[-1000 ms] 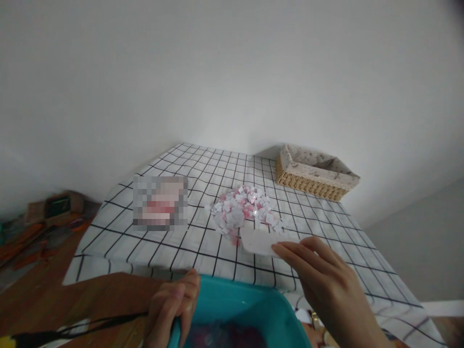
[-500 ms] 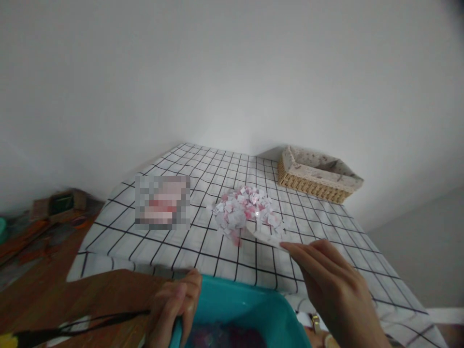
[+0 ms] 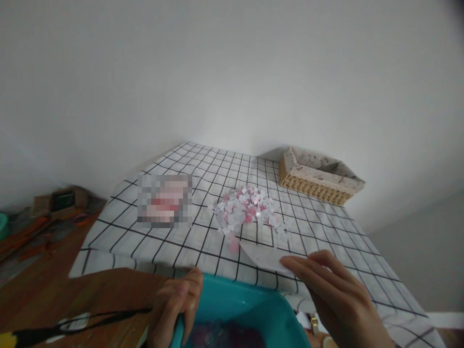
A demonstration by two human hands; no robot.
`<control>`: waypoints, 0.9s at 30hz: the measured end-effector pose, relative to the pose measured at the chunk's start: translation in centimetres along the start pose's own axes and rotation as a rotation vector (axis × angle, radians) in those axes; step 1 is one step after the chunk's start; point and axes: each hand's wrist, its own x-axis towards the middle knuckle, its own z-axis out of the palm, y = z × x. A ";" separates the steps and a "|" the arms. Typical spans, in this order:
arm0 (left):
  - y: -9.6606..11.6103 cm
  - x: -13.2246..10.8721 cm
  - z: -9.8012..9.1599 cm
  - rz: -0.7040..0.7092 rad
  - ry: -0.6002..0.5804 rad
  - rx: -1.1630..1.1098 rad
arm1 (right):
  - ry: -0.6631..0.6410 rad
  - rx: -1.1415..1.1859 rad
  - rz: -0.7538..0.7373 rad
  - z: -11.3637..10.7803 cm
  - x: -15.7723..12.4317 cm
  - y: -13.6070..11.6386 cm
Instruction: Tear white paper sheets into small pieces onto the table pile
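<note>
your right hand (image 3: 337, 295) pinches a white card (image 3: 264, 255) at its near edge, card sticking out toward the paper scraps (image 3: 246, 210) on the checked cloth (image 3: 145, 241); your left hand (image 3: 176, 307) grips the teal tub (image 3: 250, 309) rim

This looks like a room in a home, used for craft work. A brown wooden worktop (image 3: 54, 295) is partly covered by a white cloth with a black grid pattern (image 3: 181, 241), of the household tablecloth kind. Against the plain white wall (image 3: 217, 72) stands a woven wicker basket with a flowered fabric lining (image 3: 319, 176). A heap of small pink and white paper scraps (image 3: 246, 210) lies on the cloth, and a teal plastic tub (image 3: 239, 314) sits at the near edge. Orange and brown odds and ends (image 3: 39, 217), too blurred to name, clutter the far left.
</note>
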 end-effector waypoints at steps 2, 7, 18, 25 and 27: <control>0.1 0.1 0.0 0.021 0.003 -0.010 | 0.022 0.004 0.030 0.0 0.3 0.2; 0.7 0.5 -0.1 0.011 -0.020 0.020 | 0.030 -0.006 0.073 0.7 0.7 0.7; 0.7 0.2 0.0 -0.004 -0.009 0.027 | 0.062 -0.011 -0.002 0.0 0.9 -0.1; 0.3 0.3 -0.4 -0.006 -0.028 0.024 | 0.043 -0.044 -0.015 0.6 0.9 -0.2; 0.2 0.3 -0.4 -0.007 -0.025 0.014 | 0.022 -0.044 -0.025 0.2 0.9 -0.1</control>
